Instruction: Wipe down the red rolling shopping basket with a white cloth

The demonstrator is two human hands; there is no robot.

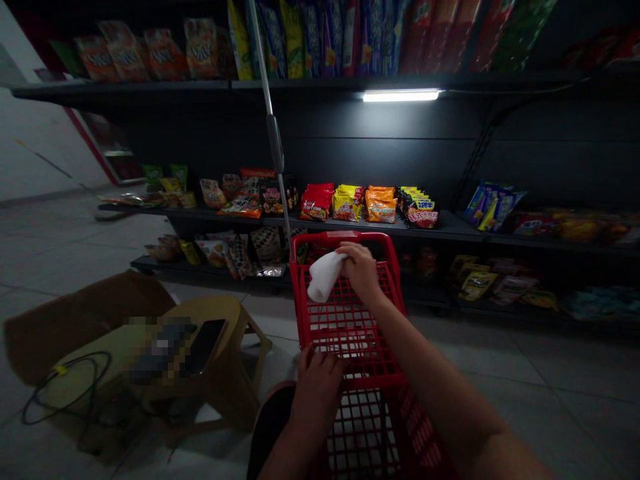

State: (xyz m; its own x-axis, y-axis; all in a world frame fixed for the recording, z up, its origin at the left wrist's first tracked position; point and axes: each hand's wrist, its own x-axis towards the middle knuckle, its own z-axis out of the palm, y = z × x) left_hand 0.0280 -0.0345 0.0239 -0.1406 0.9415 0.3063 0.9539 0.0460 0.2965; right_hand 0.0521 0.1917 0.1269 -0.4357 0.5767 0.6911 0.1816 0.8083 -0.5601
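Observation:
A crumpled white cloth [324, 276] hangs from my right hand [361, 270], its fingers pinched on one end. That hand is over the far part of a red plastic shopping cart [350, 381] with grid walls. My left hand [320, 383] lies lower down at the cart's near left corner. Its fingers are bent over the red rim, and the fingertips are partly hidden. Through the grid below my hands, the lower part of the cart shows dimly.
A metal pole [275, 137] rises by the cart's left side. Ahead, dark shelves [445, 225] carry several snack packs [381, 203] beneath a lit tube lamp [400, 96]. To the left stand a yellowish stool [227, 317] with a phone [206, 343], a cardboard piece [95, 317] and a black cable [93, 393].

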